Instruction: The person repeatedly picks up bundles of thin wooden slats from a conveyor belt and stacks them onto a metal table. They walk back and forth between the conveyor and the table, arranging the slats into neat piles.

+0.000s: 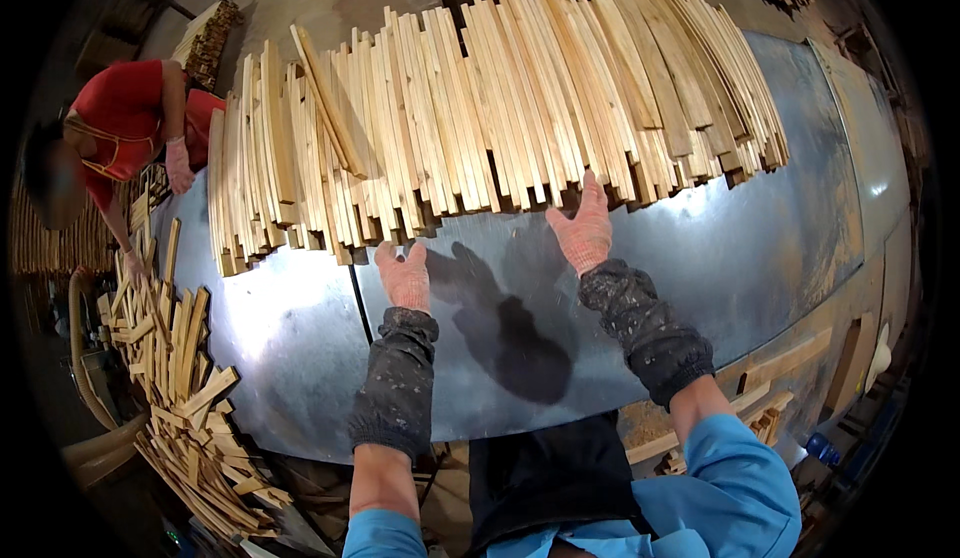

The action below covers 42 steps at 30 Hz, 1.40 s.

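Many pale wooden strips (520,108) lie side by side in a wide row across the metal-topped table (480,348), their near ends uneven. A few broader boards (640,58) rest on top of them at the right. My left hand (404,276), in a pinkish work glove, is just short of the strips' near ends, thumb and fingers apart. Farther right, my right hand (584,230), gloved alike, has its thumb spread and its fingertips up against the strip ends; whether they touch cannot be told. Neither hand holds anything. Dark sleeve covers wrap both forearms.
At the left, a person in red (125,108) bends over a heap of short wood offcuts (190,378) beside the table. One loose strip (328,108) lies slanted over the row. Wood pieces (790,358) lie at the table's right front. Stacked wood (205,43) stands behind.
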Each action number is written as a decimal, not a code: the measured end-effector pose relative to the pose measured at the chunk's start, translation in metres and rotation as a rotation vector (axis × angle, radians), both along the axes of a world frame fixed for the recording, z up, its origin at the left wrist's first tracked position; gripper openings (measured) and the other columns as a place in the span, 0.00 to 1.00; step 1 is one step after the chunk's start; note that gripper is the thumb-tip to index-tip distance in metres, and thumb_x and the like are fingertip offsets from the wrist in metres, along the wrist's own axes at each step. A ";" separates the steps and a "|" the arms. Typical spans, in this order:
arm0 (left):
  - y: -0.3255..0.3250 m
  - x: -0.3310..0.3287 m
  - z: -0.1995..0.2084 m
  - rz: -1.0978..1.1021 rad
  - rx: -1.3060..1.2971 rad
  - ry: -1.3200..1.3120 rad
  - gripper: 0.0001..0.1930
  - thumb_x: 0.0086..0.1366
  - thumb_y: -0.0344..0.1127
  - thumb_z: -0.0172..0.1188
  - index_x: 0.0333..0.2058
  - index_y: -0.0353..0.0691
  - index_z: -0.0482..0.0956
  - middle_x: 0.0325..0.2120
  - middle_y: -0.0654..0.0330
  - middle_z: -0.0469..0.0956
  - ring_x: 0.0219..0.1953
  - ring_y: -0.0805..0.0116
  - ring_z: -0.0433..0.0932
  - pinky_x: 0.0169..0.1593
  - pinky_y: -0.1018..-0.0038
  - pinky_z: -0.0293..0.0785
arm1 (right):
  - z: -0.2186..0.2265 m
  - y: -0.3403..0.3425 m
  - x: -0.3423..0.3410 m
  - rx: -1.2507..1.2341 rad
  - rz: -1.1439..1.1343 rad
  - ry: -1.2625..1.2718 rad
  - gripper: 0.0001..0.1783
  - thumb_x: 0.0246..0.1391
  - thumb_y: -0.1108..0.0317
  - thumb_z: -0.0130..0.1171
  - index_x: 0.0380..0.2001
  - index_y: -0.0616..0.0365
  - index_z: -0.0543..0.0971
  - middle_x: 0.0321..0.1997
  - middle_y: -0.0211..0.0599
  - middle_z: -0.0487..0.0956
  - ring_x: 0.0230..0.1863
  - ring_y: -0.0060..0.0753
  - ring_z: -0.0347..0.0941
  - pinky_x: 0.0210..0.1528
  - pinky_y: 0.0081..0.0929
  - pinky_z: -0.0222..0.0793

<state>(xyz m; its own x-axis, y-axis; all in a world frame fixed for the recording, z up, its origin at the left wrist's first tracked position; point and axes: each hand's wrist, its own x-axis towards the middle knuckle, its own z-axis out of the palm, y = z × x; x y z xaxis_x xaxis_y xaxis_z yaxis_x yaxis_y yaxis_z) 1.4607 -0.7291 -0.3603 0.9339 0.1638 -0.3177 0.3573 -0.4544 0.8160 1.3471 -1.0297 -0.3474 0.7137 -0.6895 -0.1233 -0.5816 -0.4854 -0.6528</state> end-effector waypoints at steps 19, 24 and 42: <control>-0.020 0.036 -0.005 -0.219 0.368 -0.046 0.19 0.64 0.47 0.66 0.38 0.32 0.80 0.35 0.40 0.82 0.42 0.34 0.80 0.47 0.51 0.75 | -0.029 0.014 0.029 -0.207 -0.045 0.007 0.49 0.50 0.63 0.73 0.72 0.66 0.62 0.70 0.59 0.65 0.71 0.63 0.63 0.74 0.45 0.62; -0.012 0.038 -0.019 -0.318 0.474 -0.094 0.19 0.65 0.46 0.66 0.34 0.32 0.79 0.32 0.40 0.81 0.38 0.37 0.81 0.44 0.52 0.74 | -0.030 0.010 0.026 -0.227 -0.084 -0.120 0.45 0.48 0.67 0.74 0.70 0.59 0.69 0.65 0.54 0.69 0.66 0.59 0.67 0.68 0.46 0.69; 0.114 -0.286 0.052 -0.352 0.311 0.166 0.12 0.65 0.33 0.66 0.46 0.36 0.82 0.33 0.46 0.82 0.37 0.42 0.82 0.42 0.58 0.77 | 0.033 0.130 -0.297 0.019 -0.071 0.157 0.43 0.47 0.68 0.74 0.68 0.58 0.69 0.67 0.58 0.68 0.64 0.64 0.69 0.65 0.49 0.71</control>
<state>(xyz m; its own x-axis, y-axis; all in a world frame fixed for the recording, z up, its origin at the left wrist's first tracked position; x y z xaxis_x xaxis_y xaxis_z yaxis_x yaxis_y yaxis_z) 1.1749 -0.6146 -0.3081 0.8904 -0.0416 -0.4532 0.2522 -0.7838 0.5675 1.0502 -0.8993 -0.3139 0.6344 -0.7338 -0.2431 -0.7096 -0.4281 -0.5597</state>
